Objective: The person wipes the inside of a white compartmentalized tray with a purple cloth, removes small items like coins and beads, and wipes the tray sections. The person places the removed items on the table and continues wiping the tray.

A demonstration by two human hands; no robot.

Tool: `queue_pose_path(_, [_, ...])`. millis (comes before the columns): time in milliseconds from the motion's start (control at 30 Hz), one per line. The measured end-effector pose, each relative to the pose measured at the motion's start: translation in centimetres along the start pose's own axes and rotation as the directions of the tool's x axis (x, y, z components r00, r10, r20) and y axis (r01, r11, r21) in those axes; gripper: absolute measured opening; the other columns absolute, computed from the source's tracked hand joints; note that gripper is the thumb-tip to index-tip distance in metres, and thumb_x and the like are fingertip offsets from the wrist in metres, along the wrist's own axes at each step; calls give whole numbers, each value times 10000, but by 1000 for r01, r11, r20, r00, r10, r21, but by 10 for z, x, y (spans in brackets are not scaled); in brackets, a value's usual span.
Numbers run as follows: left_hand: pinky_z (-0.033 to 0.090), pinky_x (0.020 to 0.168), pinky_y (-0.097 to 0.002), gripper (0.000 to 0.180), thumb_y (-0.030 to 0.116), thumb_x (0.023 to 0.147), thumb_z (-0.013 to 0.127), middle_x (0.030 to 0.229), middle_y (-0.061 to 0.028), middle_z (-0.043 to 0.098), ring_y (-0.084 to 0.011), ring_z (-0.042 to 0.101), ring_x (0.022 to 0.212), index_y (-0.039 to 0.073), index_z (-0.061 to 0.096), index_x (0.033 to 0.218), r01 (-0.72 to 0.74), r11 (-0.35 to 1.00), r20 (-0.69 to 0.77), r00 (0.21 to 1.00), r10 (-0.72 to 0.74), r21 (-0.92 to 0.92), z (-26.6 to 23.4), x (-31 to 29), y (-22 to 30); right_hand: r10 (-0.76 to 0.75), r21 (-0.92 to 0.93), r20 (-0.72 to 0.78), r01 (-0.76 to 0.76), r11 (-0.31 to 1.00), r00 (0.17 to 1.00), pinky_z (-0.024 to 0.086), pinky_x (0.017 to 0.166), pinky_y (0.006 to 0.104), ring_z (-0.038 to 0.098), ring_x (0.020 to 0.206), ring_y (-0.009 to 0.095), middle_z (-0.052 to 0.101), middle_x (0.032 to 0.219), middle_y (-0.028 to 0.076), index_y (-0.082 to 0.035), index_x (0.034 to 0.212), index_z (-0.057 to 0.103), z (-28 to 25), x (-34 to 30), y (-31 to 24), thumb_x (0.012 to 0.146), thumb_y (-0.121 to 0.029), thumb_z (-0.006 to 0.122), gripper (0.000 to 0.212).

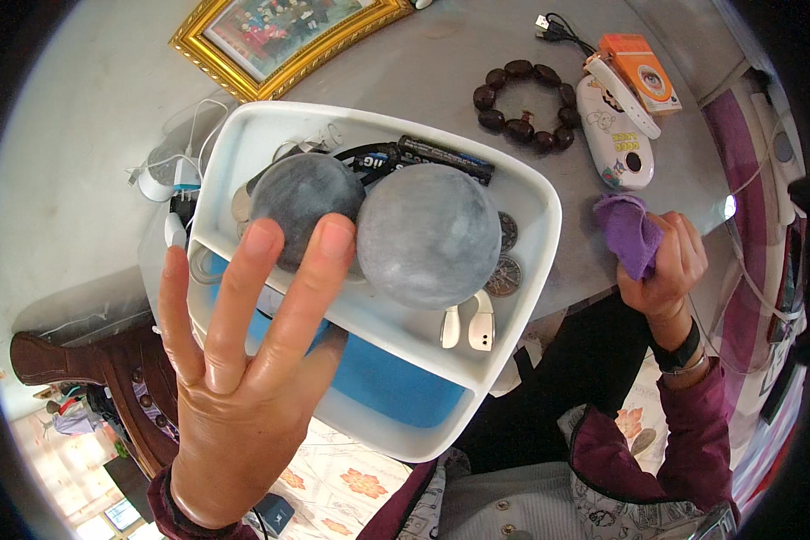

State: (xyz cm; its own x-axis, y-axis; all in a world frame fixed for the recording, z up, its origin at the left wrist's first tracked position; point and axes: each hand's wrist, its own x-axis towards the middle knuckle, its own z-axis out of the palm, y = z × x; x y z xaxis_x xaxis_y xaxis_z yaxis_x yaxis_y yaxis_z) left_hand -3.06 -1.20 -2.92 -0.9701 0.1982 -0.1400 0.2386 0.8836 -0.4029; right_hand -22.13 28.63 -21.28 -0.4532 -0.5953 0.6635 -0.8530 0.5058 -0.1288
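Two gray balls (pixel 429 236), one white tray (pixel 550 225), one purple cloth (pixel 628 234), one orange box (pixel 641 72), one gold picture frame (pixel 331 51)

Setting: a home, by appearance. Evidence: gilt-framed group photo (pixel 283 36) beside a plain pale wall (pixel 81 162); bead bracelet (pixel 519 130) and cable (pixel 560 31) loose on grey table (pixel 414 76); coins (pixel 504 275) in white tray (pixel 550 234); brown wooden furniture (pixel 108 369); pale floor (pixel 324 459) patterned with orange flowers.

Crumpled purple cloth (pixel 628 234), in right hand (pixel 669 268); white divided tray (pixel 535 196), two grey balls (pixel 428 236) inside
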Motion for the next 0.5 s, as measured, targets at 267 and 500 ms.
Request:
queue_pose_path(267, [209, 1197, -654, 171, 84, 694, 793, 1585, -174, 328, -415, 239, 1489, 180, 681, 780, -27, 997, 30, 999, 29, -71, 0, -9, -7, -12, -21, -8, 12, 1000, 1000, 480, 607, 407, 590, 652, 344, 558, 738, 147, 12, 922, 653, 0, 0, 0, 660, -271, 686, 387])
queue_pose_path(500, [157, 1190, -650, 361, 332, 691, 862, 1530, -203, 344, -376, 301, 1466, 141, 576, 802, 214, 758, -250, 860, -445, -616, -11, -53, -18, 8, -8, 10, -8, 1000, 1000, 473, 601, 412, 583, 645, 340, 550, 735, 142, 10, 918, 650, -1, -1, 0, 659, -279, 693, 390])
